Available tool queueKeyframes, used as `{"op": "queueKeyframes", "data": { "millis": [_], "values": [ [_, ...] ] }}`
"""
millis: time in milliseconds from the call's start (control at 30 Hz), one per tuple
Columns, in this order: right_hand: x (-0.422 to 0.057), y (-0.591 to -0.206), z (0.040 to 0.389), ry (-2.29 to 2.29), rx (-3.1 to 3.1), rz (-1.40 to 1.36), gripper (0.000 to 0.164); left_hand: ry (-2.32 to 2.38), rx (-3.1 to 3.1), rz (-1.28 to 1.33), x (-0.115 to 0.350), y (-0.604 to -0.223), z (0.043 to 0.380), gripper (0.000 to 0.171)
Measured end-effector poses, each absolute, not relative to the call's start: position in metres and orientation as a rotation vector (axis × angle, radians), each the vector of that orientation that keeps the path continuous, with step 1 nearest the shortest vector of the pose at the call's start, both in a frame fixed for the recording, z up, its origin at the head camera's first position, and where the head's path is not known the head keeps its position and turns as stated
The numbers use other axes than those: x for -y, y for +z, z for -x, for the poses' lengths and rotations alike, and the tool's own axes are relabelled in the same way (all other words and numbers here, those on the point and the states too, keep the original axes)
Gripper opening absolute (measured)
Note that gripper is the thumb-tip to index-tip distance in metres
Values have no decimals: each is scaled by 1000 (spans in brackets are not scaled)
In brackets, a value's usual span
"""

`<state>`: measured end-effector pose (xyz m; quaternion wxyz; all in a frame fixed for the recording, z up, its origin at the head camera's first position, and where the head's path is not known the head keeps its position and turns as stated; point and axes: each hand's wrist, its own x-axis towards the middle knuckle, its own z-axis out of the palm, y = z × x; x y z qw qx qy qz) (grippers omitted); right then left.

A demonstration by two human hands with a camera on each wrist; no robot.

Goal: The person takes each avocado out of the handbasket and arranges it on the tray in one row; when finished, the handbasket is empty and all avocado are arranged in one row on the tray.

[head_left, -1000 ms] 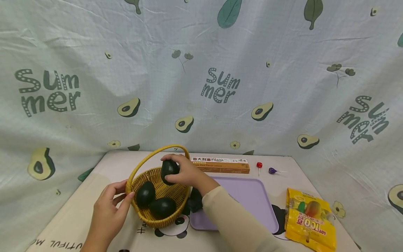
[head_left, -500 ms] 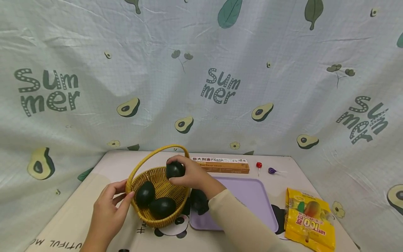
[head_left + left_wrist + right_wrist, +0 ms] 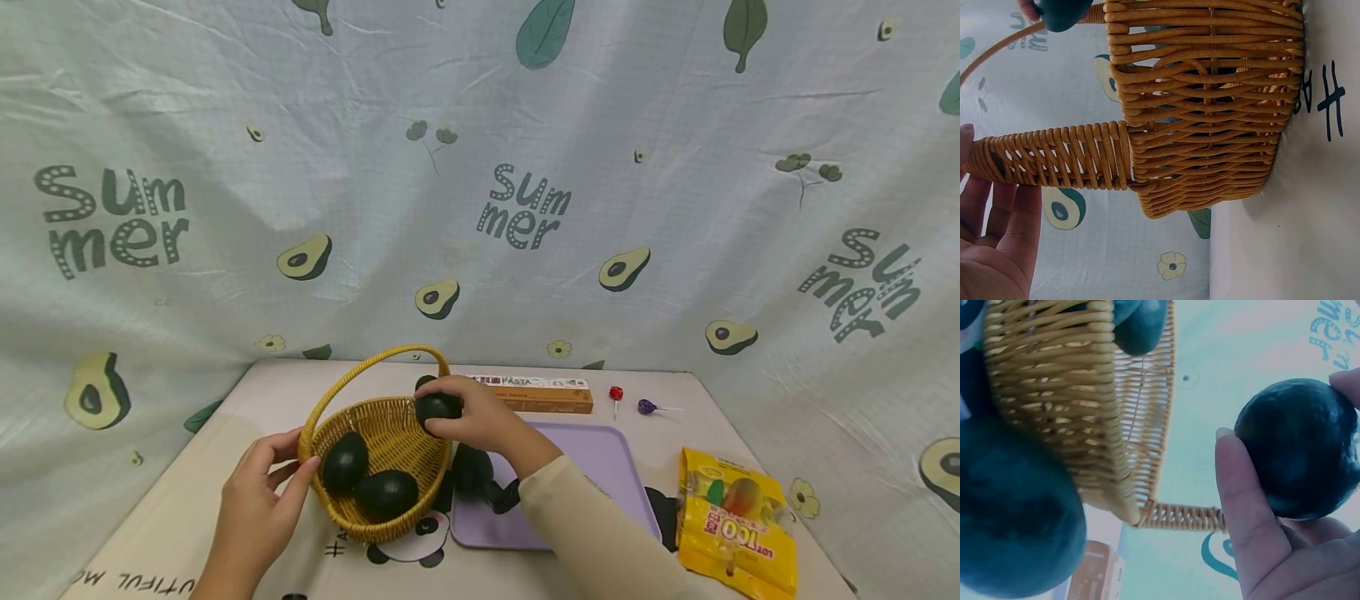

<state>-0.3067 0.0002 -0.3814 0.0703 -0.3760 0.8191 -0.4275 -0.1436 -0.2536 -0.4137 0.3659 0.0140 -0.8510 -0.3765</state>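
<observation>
My left hand (image 3: 262,496) grips the foot of the arched handle (image 3: 1054,159) of a yellow wicker basket (image 3: 390,433), thumb on one side and fingers on the other. Two dark green avocados (image 3: 345,463) lie inside the basket. Over its right rim, my right hand (image 3: 480,421) holds another avocado (image 3: 1297,450) between thumb and fingers, raised clear of the basket. Below that hand, a dark avocado (image 3: 471,471) sits at the left side of a purple tray (image 3: 592,467). Next to it is a small black shape (image 3: 502,497), partly behind the sleeve, whose kind I cannot tell.
A pasta box (image 3: 547,398) lies along the back of the table, behind the tray. To its right are a red lollipop (image 3: 616,392) and a purple lollipop (image 3: 647,407). A yellow candy bag (image 3: 738,521) lies at the right. A printed curtain (image 3: 450,208) hangs behind.
My right hand has carried its avocado to the right, from above the basket's inside to over its right rim. The left hand and the basket stay in place.
</observation>
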Motion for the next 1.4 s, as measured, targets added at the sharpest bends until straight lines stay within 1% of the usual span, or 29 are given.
{"op": "queueKeyframes", "data": {
  "millis": [133, 367, 733, 800, 933, 1000, 1133, 1400],
  "values": [
    [-8, -383, 306, -1253, -2469, 1165, 35, -965, 2199, -55, 255, -414, 144, 42],
    [-22, -386, 304, -1261, -2469, 1132, 32, -972, 2214, -61, 255, -413, 142, 41],
    [-38, -391, 302, -1197, -2535, 1090, 18, -963, 2228, -64, 255, -412, 142, 40],
    [-39, -392, 302, -1214, -2531, 1081, 21, -963, 2229, -66, 255, -412, 142, 40],
    [-43, -395, 303, -1268, -2519, 1073, 34, -954, 2222, -59, 255, -412, 142, 40],
    [-46, -397, 304, -1285, -2528, 1075, 36, -951, 2216, -54, 255, -413, 143, 41],
    [-53, -400, 304, -1278, -2574, 1052, 33, -956, 2200, -43, 255, -414, 143, 41],
    [-64, -406, 304, -1239, -2617, 999, 48, -958, 2187, -37, 255, -415, 143, 41]
  ]
}}
